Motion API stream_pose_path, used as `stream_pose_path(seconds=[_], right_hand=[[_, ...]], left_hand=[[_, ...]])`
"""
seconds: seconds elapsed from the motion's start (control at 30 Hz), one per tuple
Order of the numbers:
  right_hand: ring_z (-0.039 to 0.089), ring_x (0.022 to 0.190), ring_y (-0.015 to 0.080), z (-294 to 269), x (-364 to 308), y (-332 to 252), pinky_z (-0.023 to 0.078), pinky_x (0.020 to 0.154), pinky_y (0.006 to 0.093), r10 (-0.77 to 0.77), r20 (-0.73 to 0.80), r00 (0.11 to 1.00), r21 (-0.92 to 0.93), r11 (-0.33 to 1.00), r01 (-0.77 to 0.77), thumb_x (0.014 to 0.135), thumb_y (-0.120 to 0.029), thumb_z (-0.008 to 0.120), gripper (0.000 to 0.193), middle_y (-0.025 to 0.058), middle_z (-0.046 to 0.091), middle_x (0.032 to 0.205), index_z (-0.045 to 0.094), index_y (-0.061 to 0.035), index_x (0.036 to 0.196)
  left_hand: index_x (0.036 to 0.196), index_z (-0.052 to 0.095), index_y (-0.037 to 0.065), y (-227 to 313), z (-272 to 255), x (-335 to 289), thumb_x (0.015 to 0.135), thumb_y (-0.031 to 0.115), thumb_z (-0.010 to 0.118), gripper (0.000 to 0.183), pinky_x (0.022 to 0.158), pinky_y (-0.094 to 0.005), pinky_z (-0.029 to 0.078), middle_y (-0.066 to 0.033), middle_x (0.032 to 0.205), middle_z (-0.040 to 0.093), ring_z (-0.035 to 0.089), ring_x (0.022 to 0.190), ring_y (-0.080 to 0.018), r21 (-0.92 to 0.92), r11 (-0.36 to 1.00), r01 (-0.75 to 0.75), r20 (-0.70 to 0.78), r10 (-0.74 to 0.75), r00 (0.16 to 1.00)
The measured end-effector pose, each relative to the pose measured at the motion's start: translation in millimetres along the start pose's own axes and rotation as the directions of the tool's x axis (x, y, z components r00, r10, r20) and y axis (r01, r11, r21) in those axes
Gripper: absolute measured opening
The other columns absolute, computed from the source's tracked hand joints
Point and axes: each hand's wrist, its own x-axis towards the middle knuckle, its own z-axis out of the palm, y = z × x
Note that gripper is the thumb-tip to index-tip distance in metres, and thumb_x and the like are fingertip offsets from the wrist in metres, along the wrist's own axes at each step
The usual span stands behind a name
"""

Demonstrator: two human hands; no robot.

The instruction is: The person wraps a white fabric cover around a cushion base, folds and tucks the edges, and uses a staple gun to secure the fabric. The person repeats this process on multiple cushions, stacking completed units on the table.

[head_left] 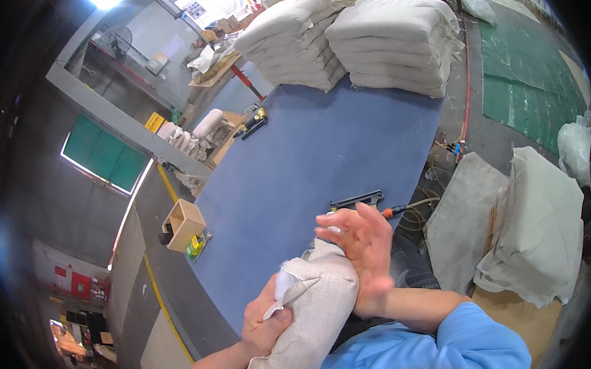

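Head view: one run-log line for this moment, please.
left hand: grips open end of stuffed beige fabric cushion | right hand: open, fingers spread, palm against cushion | blue table

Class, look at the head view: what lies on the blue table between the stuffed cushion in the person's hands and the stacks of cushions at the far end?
Only the black tool; otherwise bare blue table.

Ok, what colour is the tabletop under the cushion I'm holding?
Blue. The tabletop shows best in the head view, stretching behind the off-white cushion.
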Motion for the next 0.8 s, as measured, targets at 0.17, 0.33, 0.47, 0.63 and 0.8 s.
stream_pose_path(seconds=[0.17, 0.33, 0.47, 0.63, 0.8], right_hand=[[0.050, 0.145, 0.0415, 26, 22, -50, 0.031, 0.121, 0.0668, -0.365, 0.588, 0.722, -0.356, 0.685, 0.636, 0.099, -0.071, 0.057, 0.075, 0.0219, 0.053, 0.149, 0.056, -0.0139, 0.147], [0.050, 0.146, 0.0427, 72, 6, -58, 0.028, 0.124, 0.0665, -0.249, 0.735, 0.631, -0.421, 0.562, 0.712, 0.103, -0.062, 0.055, 0.057, 0.0217, 0.057, 0.148, 0.067, -0.0170, 0.137], [0.050, 0.148, 0.0438, 72, 1, -58, 0.009, 0.130, 0.0660, -0.079, 0.857, 0.509, -0.331, 0.673, 0.661, 0.107, -0.070, 0.035, 0.069, 0.0229, 0.060, 0.147, 0.069, -0.0195, 0.140], [0.048, 0.149, 0.0415, 66, 20, -80, 0.023, 0.124, 0.0686, 0.036, 0.895, 0.444, -0.324, 0.737, 0.593, 0.097, -0.055, 0.061, 0.054, 0.0193, 0.057, 0.148, 0.068, -0.0180, 0.135], [0.059, 0.135, 0.0403, 23, 101, -81, 0.047, 0.111, 0.0543, 0.520, 0.777, 0.354, -0.626, 0.585, 0.515, 0.085, -0.025, 0.083, 0.034, 0.0187, 0.061, 0.141, 0.073, -0.0063, 0.112]], left_hand=[[0.141, 0.061, -0.007, 8, 8, 8, 0.108, 0.023, 0.061, 0.044, 0.113, -0.0357, 0.039, -0.0168, 0.155, 0.051, 0.052, 0.135, -0.0197, -0.120, 0.990, 0.077, -0.004, -0.078, 0.997], [0.138, 0.063, -0.005, 2, 9, 6, 0.109, 0.024, 0.061, 0.041, 0.108, -0.0347, 0.041, -0.0141, 0.146, 0.056, 0.054, 0.129, -0.0176, -0.122, 0.987, 0.104, 0.003, -0.105, 0.994], [0.135, 0.064, -0.004, 0, 7, 8, 0.110, 0.024, 0.060, 0.038, 0.103, -0.0339, 0.043, -0.0120, 0.139, 0.059, 0.056, 0.123, -0.0159, -0.114, 0.985, 0.126, 0.012, -0.126, 0.992], [0.132, 0.066, -0.002, -11, 8, 4, 0.111, 0.025, 0.060, 0.035, 0.098, -0.0329, 0.046, -0.0093, 0.131, 0.064, 0.059, 0.117, -0.0138, -0.094, 0.983, 0.158, 0.042, -0.155, 0.987], [0.128, 0.068, 0.000, -16, 12, 8, 0.111, 0.025, 0.060, 0.032, 0.093, -0.0319, 0.048, -0.0066, 0.122, 0.068, 0.061, 0.110, -0.0118, -0.080, 0.981, 0.174, 0.085, -0.167, 0.982]])
